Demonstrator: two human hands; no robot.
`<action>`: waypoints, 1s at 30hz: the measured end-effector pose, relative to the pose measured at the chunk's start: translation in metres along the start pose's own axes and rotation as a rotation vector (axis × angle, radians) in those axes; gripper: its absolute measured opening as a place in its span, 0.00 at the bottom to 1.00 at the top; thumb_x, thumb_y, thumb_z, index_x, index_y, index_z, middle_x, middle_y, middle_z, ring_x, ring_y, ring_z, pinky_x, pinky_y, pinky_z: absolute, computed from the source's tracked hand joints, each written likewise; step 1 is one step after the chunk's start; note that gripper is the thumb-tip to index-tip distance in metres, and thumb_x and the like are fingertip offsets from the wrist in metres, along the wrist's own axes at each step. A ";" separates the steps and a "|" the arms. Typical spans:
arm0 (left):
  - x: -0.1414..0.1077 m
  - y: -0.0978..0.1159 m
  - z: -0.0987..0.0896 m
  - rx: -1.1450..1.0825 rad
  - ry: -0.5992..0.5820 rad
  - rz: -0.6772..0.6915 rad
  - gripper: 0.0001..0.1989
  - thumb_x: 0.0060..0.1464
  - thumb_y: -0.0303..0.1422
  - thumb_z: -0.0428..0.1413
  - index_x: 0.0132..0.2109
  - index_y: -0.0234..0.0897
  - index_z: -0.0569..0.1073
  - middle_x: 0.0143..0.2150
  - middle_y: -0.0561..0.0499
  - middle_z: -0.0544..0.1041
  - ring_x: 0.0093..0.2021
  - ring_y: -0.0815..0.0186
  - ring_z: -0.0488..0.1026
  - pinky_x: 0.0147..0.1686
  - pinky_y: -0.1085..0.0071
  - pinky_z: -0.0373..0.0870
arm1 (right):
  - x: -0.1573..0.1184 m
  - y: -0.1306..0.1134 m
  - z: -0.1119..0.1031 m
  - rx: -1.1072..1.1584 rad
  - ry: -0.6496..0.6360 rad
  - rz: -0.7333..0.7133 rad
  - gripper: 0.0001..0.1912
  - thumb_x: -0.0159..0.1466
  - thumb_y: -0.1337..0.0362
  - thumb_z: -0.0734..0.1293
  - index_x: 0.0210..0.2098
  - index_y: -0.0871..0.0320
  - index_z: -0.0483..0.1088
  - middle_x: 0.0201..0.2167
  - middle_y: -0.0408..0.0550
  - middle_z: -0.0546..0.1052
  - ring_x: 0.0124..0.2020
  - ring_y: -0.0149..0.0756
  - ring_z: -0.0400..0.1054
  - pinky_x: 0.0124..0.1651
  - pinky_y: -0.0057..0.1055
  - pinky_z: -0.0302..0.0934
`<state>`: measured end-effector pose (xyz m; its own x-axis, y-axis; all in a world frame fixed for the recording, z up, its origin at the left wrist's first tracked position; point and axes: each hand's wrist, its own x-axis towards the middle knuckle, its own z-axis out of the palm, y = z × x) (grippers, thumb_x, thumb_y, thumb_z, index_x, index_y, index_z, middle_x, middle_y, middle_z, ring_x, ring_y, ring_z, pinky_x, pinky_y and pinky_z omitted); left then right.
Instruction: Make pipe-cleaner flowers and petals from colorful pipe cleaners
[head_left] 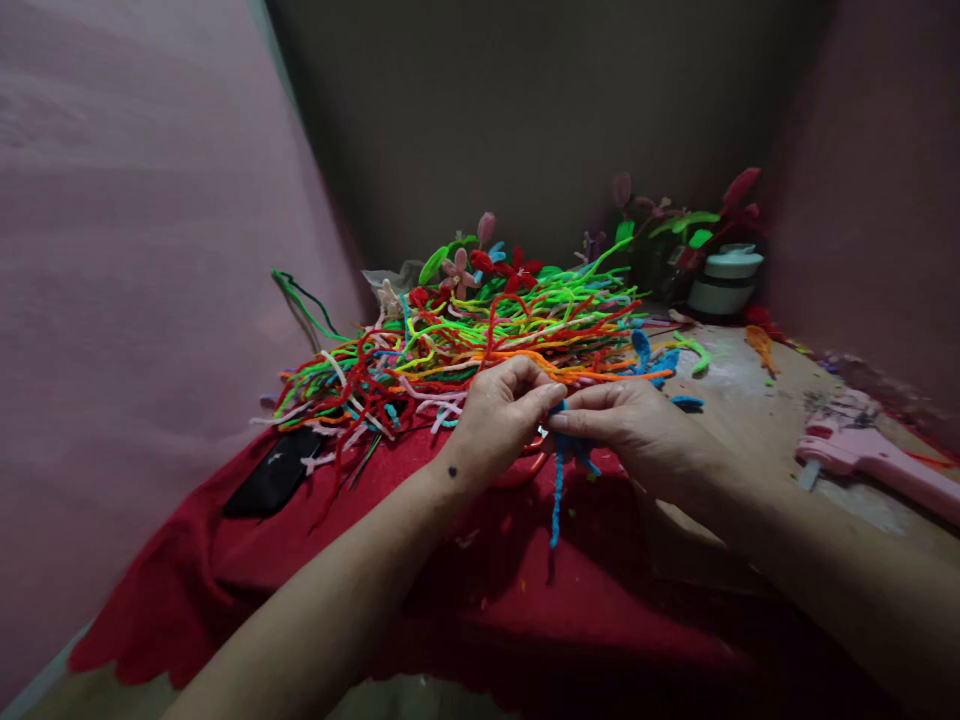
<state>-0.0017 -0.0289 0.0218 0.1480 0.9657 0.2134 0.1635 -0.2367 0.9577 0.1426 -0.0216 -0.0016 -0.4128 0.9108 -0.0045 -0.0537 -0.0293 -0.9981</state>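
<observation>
Both of my hands meet at the table's front edge, pinching a blue pipe cleaner (557, 490) whose tail hangs down over the red cloth. My left hand (501, 410) holds it between thumb and forefinger from the left. From the right, my right hand (630, 425) grips the same piece, its fingers closed together. A second short blue end sticks out below the right fingers. The part between the fingertips is mostly hidden. Just behind my hands lies a large heap of pipe cleaners (450, 345) in red, green, orange and white. Blue looped pieces (651, 360) rest beyond my right hand.
A pink glue gun (862, 445) lies on the board at right. A black phone (276, 472) rests on the red cloth (247, 560) at left. Behind stand pipe-cleaner flowers (517, 268) and a lidded jar (726, 280). Pink walls rise on both sides.
</observation>
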 end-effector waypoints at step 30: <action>0.002 -0.021 0.010 -0.439 -0.307 -0.337 0.11 0.43 0.31 0.61 0.28 0.34 0.64 0.15 0.57 0.69 0.10 0.75 0.62 0.10 0.80 0.59 | 0.012 0.002 0.001 0.549 0.259 -0.067 0.09 0.43 0.68 0.74 0.17 0.60 0.69 0.17 0.41 0.71 0.20 0.27 0.63 0.25 0.26 0.56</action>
<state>0.0054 -0.0231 0.0005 0.4421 0.8894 -0.1162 -0.1560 0.2038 0.9665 0.1371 -0.0112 -0.0040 -0.1619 0.9865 -0.0263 -0.5614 -0.1140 -0.8196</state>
